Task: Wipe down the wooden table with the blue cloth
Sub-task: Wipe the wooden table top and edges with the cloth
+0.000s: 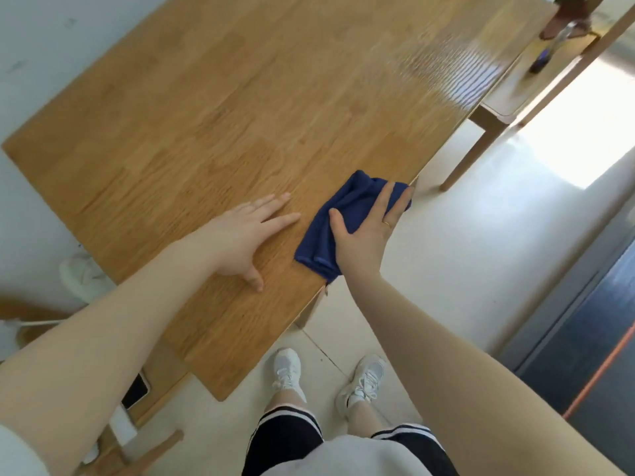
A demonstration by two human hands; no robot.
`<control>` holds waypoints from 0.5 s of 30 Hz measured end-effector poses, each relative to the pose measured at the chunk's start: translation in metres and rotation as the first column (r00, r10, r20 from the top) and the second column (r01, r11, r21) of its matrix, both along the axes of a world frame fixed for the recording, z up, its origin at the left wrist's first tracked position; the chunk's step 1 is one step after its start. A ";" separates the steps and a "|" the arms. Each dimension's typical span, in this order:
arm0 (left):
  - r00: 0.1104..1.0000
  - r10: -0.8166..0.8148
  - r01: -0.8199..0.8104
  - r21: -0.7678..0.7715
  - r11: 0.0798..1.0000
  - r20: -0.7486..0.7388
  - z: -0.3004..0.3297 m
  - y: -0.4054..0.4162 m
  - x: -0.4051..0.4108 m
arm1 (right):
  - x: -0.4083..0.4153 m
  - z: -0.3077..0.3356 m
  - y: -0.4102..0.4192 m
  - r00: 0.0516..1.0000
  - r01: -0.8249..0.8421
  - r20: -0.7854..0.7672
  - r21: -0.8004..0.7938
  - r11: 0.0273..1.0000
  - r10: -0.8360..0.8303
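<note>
At nine o'clock a white shoe [82, 276] pokes out from under the wooden table [213, 108], half covered by the top. Lower left, a dark flat device [136, 389] with a white edge is mostly hidden behind my forearm, and I cannot tell what it is. My left hand [240, 235] lies flat on the honey-coloured boards, fingers straight and spread toward one o'clock, holding nothing. The top is made of jointed planks with visible grain and rounded corners. Just to its right, my right hand [366, 231] presses palm-down on the blue cloth [330, 228], fingers straight, thumb out on the fabric; a thin ring shows on one finger. The cloth is soft, folded and creased, lying at the table's right edge, partly covered by that hand. At one o'clock the tabletop shines with glare, and beyond it a blurred wooden chair [515, 97] is cut off by the picture's edge. At six o'clock are my white sneakers [364, 379] on pale tiles.
</note>
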State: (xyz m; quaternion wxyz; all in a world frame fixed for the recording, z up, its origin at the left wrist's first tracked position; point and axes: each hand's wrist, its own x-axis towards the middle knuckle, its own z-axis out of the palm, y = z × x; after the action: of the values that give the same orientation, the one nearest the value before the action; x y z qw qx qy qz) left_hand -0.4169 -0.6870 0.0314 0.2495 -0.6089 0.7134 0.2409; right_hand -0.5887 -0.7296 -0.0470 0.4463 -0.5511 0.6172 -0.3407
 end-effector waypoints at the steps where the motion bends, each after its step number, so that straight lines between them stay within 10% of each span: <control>1: 0.999 0.024 -0.024 0.006 1.000 -0.024 0.000 0.000 -0.001 | -0.004 -0.001 -0.016 1.000 0.018 -0.013 -0.014 1.000 -0.018; 6: 0.998 0.038 -0.047 -0.197 0.979 -0.047 0.007 -0.006 -0.022 | -0.024 0.002 -0.066 0.990 0.021 -0.141 -0.032 0.999 -0.025; 10: 0.956 0.150 -0.269 -0.550 0.790 -0.252 0.011 -0.022 -0.044 | -0.001 0.010 -0.009 0.986 0.025 -0.166 0.084 0.996 -0.011; 15: 0.906 0.153 -0.375 -0.576 0.726 -0.395 0.012 -0.067 -0.070 | 0.001 0.002 -0.013 0.987 -0.008 -0.159 0.027 1.000 0.012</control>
State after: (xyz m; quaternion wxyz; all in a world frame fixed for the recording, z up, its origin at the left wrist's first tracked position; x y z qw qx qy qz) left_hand -0.4872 -0.7539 0.0432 -0.1298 -0.7058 0.6873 0.1123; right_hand -0.5873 -0.7430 -0.0450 0.4045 -0.5739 0.6525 -0.2851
